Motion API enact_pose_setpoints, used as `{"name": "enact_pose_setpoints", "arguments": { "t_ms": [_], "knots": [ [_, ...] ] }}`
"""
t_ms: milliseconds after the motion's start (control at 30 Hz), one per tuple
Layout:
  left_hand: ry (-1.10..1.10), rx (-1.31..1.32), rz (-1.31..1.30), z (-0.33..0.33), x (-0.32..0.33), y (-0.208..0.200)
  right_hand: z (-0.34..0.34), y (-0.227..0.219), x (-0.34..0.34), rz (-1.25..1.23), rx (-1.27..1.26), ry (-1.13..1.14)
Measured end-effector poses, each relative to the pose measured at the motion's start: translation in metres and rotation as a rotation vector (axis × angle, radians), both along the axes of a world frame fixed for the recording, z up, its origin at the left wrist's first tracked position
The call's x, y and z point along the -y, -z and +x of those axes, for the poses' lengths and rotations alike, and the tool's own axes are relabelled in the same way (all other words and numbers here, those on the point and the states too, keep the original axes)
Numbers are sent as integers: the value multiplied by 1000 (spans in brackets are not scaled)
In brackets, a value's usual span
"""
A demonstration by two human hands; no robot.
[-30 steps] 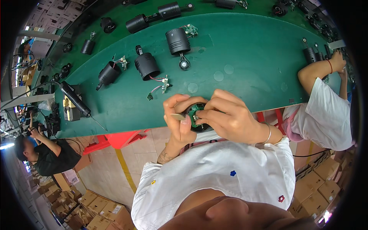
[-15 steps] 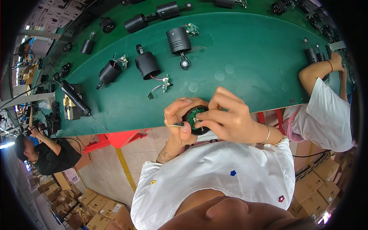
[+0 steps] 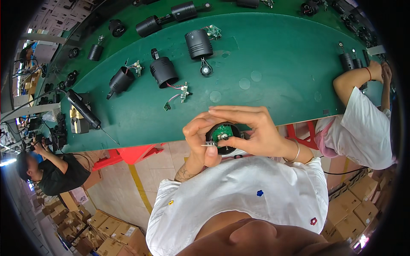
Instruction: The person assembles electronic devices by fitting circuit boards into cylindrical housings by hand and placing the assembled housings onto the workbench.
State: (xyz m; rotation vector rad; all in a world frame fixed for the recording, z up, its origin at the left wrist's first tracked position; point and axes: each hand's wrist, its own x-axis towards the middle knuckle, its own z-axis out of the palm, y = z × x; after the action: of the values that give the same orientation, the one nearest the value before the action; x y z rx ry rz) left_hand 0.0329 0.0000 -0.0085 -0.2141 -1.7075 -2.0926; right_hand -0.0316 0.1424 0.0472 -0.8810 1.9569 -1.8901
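Head view: both hands grasp black round lamp part (image 3: 223, 137) just off green worktop (image 3: 273, 85) edge; left hand (image 3: 200, 138) grip beside it, right hand (image 3: 252, 130) over it.

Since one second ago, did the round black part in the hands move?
Yes. The round black part has come slightly toward the person, from over the green table edge to just past it, between the left hand and the right hand.

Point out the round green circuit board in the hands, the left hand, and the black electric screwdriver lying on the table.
round green circuit board (image 3: 222, 132), head view, on its green face.
left hand (image 3: 200, 136), head view, on the curled fingers.
black electric screwdriver (image 3: 82, 109), head view, on the middle of its black body.
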Motion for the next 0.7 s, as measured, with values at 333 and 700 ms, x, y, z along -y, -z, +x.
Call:
{"name": "enact_pose_setpoints", "arguments": {
  "t_ms": [333, 700],
  "knots": [
    [-7, -163, 49, -8, -7, -7, 5, 1, 1, -41, 12, 35],
    [7, 193, -8, -10, -2, -28, -5, -1, 2, 35, 340, -16]
  ]
}}
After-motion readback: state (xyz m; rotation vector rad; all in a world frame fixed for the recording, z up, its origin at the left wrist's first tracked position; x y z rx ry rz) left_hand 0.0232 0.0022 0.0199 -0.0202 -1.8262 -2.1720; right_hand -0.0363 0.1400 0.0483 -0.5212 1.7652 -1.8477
